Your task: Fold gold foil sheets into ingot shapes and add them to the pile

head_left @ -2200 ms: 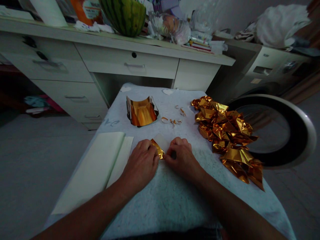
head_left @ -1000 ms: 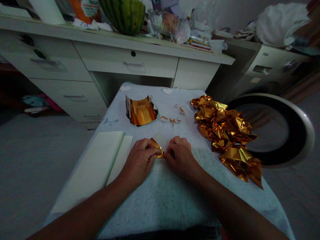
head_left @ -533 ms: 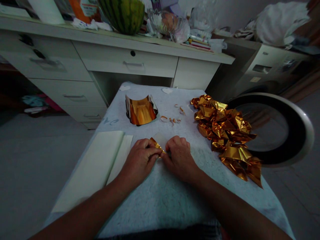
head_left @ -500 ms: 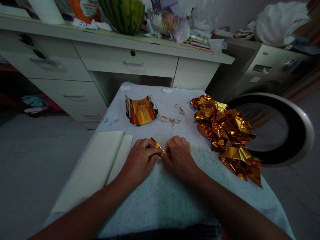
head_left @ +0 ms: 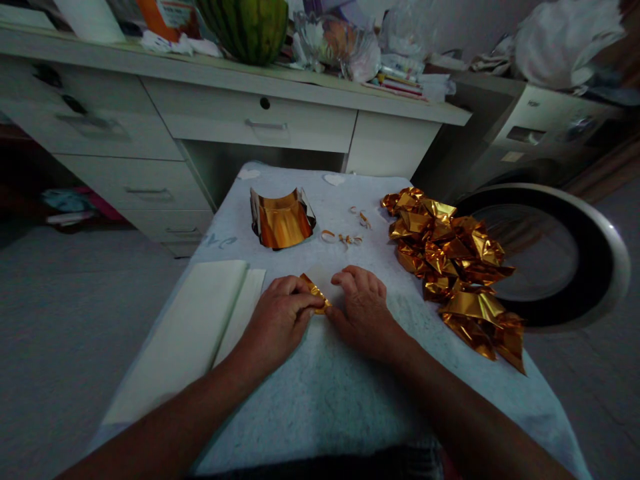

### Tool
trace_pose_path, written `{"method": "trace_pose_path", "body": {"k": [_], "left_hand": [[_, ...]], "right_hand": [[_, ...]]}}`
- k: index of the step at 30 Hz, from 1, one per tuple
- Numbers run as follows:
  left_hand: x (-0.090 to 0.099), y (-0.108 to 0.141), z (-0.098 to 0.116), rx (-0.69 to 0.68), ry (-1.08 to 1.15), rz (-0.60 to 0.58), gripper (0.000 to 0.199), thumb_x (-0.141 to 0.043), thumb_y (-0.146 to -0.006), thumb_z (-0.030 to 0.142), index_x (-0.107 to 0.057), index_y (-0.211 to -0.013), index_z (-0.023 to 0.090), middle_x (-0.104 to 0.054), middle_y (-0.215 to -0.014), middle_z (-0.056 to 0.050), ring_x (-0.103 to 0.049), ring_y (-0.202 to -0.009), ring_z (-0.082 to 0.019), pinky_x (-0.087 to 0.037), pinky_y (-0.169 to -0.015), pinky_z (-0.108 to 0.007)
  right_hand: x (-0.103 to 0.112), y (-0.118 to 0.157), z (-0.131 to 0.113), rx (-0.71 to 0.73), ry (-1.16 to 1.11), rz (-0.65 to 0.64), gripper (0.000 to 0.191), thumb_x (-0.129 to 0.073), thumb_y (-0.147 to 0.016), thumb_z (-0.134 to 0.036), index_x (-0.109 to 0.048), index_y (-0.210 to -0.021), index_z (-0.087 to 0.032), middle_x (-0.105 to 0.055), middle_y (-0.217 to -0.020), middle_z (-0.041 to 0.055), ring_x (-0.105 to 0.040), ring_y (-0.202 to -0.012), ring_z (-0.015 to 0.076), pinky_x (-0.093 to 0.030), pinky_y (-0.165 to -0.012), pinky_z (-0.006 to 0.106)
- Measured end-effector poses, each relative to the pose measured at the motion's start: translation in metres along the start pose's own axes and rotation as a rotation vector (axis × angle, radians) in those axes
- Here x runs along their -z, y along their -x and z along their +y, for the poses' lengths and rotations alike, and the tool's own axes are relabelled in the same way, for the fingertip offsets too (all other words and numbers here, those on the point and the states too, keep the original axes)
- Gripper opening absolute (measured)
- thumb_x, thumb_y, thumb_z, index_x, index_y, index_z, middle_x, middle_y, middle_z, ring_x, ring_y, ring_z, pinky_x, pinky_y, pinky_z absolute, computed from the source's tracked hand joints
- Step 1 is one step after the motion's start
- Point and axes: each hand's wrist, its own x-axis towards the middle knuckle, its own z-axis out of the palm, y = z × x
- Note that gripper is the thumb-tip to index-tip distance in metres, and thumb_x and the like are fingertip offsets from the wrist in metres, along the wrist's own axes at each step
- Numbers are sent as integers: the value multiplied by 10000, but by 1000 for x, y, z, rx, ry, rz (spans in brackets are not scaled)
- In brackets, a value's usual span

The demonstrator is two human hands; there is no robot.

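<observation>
My left hand pinches a small folded piece of gold foil between thumb and fingers. Right of it, my right hand rests on a pale translucent sheet, its fingers apart and its thumb at the foil's right end. Behind my hands stands a curved stack of gold foil sheets. Thin curled gold strips lie to the right of the stack. Several crumpled or folded gold foil pieces are heaped on the right side of the table.
White folded paper lies on the cloth-covered table at the left. Beyond the table is a white drawer cabinet with a watermelon on top. A round open machine door stands beside the table's right edge.
My right hand has opened a little, its fingers lifting and spreading away from the foil. My left hand keeps its pinch on the foil, nearly unmoved.
</observation>
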Motion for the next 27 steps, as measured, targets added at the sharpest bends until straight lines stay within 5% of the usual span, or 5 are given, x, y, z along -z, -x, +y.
{"method": "trace_pose_path", "body": {"k": [15,20,24,27], "left_hand": [[-1,1,-3,-24,-46,-6,292,-575,-812,71,-744,-976,243,-611,-935,-42,-549,-937,-211,-473,-849,-394],[1,2,-1,-64,-95,-25,282,-565,-837,106,-732,-1006,258,-617,-967,-42,-559,-950,-221,-462,-844,-411],[4,0,5,-89,-92,-18,238,-554,-859,131,-729,-965,253,-621,-954,-40,-570,-937,-218,-459,-841,-413],[6,-1,9,-76,-78,31,208,-521,-882,156,-711,-938,219,-608,-977,-54,-571,-954,-223,-474,-856,-416]], "right_hand": [[6,1,17,27,1,-104,721,-523,-822,-200,-291,-1503,-247,-326,-1506,136,-285,-1383,310,-222,-1122,517],[5,0,17,58,-75,-9,629,-515,-831,-243,-337,-1422,-116,-403,-1439,172,-332,-1339,289,-250,-1116,490],[3,-1,16,62,-99,55,532,-567,-853,-409,-450,-1281,-115,-488,-1327,173,-411,-1244,304,-315,-1055,487],[2,-2,15,56,-81,67,538,-624,-814,-383,-466,-1255,-118,-496,-1313,168,-418,-1227,309,-320,-1039,484]]}}
